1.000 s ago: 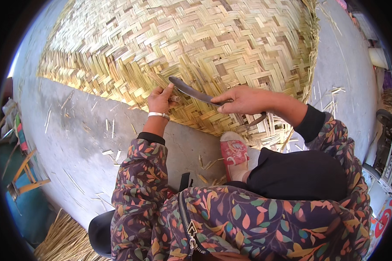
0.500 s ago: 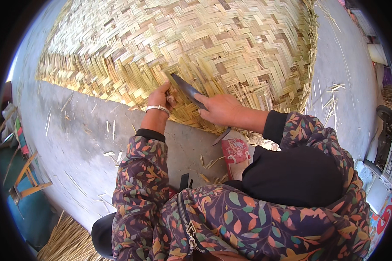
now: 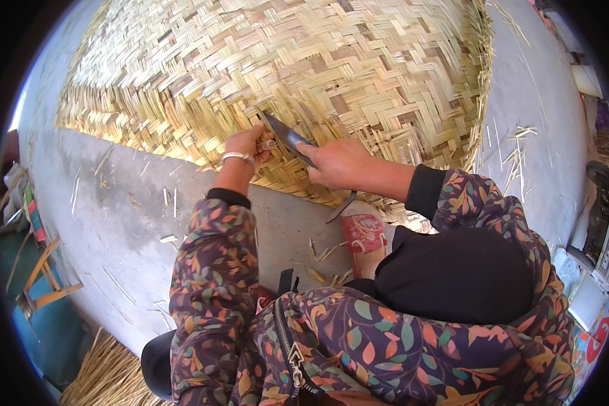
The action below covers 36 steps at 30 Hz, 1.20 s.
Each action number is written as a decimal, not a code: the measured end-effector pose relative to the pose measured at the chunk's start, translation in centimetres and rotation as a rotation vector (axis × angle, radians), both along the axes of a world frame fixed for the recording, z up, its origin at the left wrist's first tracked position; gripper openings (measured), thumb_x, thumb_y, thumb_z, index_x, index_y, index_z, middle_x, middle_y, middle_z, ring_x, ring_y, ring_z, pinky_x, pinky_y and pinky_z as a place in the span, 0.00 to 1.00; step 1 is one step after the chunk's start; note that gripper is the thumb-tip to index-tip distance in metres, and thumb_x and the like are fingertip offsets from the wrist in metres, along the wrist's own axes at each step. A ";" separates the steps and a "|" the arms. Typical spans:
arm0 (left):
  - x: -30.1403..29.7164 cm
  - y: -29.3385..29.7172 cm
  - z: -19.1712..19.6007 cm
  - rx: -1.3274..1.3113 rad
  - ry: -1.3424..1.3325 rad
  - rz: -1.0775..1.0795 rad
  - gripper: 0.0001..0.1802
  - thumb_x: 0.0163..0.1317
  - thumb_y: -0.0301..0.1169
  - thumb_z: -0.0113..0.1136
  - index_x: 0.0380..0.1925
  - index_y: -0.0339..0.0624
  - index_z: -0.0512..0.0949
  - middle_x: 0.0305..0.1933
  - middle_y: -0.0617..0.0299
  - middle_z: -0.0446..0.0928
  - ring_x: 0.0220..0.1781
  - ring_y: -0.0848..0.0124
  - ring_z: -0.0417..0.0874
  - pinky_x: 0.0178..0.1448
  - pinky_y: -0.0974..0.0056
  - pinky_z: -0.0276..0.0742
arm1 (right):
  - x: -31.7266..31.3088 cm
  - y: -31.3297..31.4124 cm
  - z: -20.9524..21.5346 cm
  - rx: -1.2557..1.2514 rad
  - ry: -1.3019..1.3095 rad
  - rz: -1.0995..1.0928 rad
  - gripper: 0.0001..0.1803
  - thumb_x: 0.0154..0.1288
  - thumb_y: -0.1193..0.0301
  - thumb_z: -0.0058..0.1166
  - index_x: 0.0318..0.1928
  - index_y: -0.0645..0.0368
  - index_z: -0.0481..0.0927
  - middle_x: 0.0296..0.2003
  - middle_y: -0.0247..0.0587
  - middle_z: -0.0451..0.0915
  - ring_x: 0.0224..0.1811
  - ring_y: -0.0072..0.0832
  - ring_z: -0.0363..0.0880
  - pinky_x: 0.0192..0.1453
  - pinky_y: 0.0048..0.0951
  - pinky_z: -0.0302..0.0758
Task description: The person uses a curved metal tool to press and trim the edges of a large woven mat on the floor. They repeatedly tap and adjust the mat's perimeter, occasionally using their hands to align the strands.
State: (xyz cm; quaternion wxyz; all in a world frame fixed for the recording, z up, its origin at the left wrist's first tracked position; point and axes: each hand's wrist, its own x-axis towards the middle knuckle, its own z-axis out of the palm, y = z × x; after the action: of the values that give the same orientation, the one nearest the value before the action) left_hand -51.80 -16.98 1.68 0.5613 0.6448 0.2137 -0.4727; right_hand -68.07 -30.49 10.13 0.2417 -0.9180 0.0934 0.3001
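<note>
A large woven mat of pale split reed (image 3: 358, 61) lies in front of me, its near edge slanting across the middle of the view. In my right hand (image 3: 345, 164) is a dark, flat-bladed knife (image 3: 285, 134), its blade pointing up and left over the mat's border. Beside the blade, my left hand (image 3: 245, 145), with a pale bracelet on the wrist, is closed in a pinch at the border strips. What sits between those fingers looks like a short reed end. The knife's handle is mostly hidden by my right hand.
Cut reed scraps (image 3: 519, 152) are scattered on the grey concrete floor (image 3: 108, 223). My red-patterned shoe (image 3: 364, 233) rests close to the mat's near edge. A bundle of straw (image 3: 108, 372) lies at lower left, below a small wooden frame (image 3: 44, 287). Clutter lines the right side.
My left hand has shifted slightly left and its fingers have drawn together in a pinch. The knife and right hand have moved very little.
</note>
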 end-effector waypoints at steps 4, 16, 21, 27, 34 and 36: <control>0.2 1.0 1.2 0.201 -0.351 -0.552 0.19 0.58 0.43 0.68 0.31 0.34 0.82 0.28 0.57 0.83 0.25 0.65 0.84 0.27 0.61 0.77 | 0.2 -0.2 0.0 -0.021 -0.001 0.048 0.28 0.60 0.62 0.47 0.62 0.53 0.72 0.31 0.46 0.83 0.37 0.43 0.84 0.39 0.45 0.78; -1.0 1.5 -0.3 0.574 -0.926 -0.713 0.21 0.61 0.51 0.59 0.39 0.45 0.81 0.36 0.50 0.83 0.41 0.51 0.84 0.45 0.52 0.77 | -5.9 -6.6 8.6 0.273 0.128 -0.087 0.30 0.59 0.65 0.54 0.64 0.48 0.73 0.35 0.45 0.83 0.38 0.33 0.83 0.44 0.34 0.78; -1.2 -0.1 -1.0 0.317 -0.923 -0.632 0.18 0.61 0.40 0.58 0.44 0.39 0.81 0.40 0.48 0.83 0.45 0.51 0.84 0.53 0.53 0.77 | -5.3 -7.1 7.7 0.666 0.063 -0.492 0.31 0.61 0.67 0.57 0.67 0.47 0.71 0.31 0.34 0.78 0.32 0.20 0.74 0.38 0.26 0.72; -1.3 -1.8 -0.5 -0.090 -0.272 -0.228 0.14 0.60 0.27 0.62 0.43 0.30 0.73 0.28 0.57 0.79 0.23 0.71 0.83 0.17 0.68 0.74 | -4.6 -6.5 8.1 0.996 0.147 -0.599 0.32 0.62 0.70 0.56 0.69 0.50 0.68 0.18 0.20 0.63 0.17 0.11 0.57 0.21 0.18 0.55; -1.4 -1.4 -0.3 -0.050 -0.178 -0.495 0.12 0.60 0.34 0.67 0.37 0.38 0.77 0.21 0.63 0.75 0.12 0.75 0.71 0.13 0.69 0.61 | -5.6 -5.6 7.2 1.145 0.299 -0.545 0.31 0.63 0.70 0.57 0.68 0.52 0.69 0.17 0.18 0.62 0.16 0.11 0.57 0.20 0.17 0.54; -1.4 -1.2 -0.2 -0.112 -0.120 -0.446 0.15 0.60 0.33 0.67 0.42 0.38 0.76 0.26 0.61 0.77 0.16 0.75 0.75 0.15 0.68 0.64 | -5.8 -5.5 7.1 1.149 0.342 -0.512 0.31 0.63 0.69 0.57 0.68 0.49 0.70 0.19 0.19 0.65 0.17 0.12 0.58 0.21 0.16 0.55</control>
State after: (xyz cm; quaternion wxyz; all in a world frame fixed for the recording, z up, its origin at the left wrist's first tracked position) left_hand -53.23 -18.20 1.47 0.4896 0.6707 0.0055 -0.5571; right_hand -73.87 -35.97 17.19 0.7397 -0.5306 0.1711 0.3770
